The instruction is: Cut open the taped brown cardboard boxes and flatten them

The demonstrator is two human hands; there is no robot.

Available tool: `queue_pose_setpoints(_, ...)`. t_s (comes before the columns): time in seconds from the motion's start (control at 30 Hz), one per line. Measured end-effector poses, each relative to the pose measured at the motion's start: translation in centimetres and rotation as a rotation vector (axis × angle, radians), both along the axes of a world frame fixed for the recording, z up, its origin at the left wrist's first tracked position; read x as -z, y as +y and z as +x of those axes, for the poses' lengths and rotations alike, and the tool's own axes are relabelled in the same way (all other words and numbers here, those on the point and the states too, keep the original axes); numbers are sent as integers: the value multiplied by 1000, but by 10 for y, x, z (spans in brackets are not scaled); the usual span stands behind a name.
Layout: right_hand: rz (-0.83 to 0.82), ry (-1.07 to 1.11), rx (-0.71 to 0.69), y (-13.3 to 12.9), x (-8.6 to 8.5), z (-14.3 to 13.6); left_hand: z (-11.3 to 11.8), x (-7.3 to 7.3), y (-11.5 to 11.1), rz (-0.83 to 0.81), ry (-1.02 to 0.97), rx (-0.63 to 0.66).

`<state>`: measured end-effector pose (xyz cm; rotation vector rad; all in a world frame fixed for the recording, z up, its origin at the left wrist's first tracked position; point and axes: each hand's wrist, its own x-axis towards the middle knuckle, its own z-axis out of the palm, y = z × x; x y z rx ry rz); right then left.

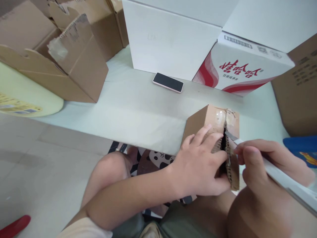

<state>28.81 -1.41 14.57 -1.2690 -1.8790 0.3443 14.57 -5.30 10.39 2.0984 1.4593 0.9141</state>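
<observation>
A small brown cardboard box (pixel 195 125) stands at the near edge of the table, with clear tape across the far end of its top. A dark slit with torn, corrugated edges runs along the top. My left hand (pixel 201 162) grips the box, its fingers bent over the near part of the top and against the slit. In my right hand (pixel 262 162) is a white-handled utility knife (pixel 279 172). The blade's tip meets the slit, just beyond my left fingers. The inside of the box is too dark to make out.
Beyond the box lies a phone (pixel 168 82). Large white boxes (pixel 173 43) and a red-and-white carton (pixel 244 69) stand behind it. Opened brown boxes (pixel 81 62) and a pale yellow container (pixel 27 96) are at left. A blue item (pixel 300 148) sits at right.
</observation>
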Motion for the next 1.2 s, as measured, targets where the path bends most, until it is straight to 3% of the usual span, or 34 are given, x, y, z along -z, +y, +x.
queue_pose_setpoints(0.53,13,-108,-34,4,11,3,0,5,1,5,0,5)
queue_pose_setpoints(0.7,136,-181,-180,10,10,3,0,4,1,4,-10,3)
queue_pose_setpoints(0.83,186,-219,-209,14,10,3,1,5,1,18,-18,-10)
queue_pose_setpoints(1.2,124,-237,-223,14,13,7,1,4,1,5,-15,-3)
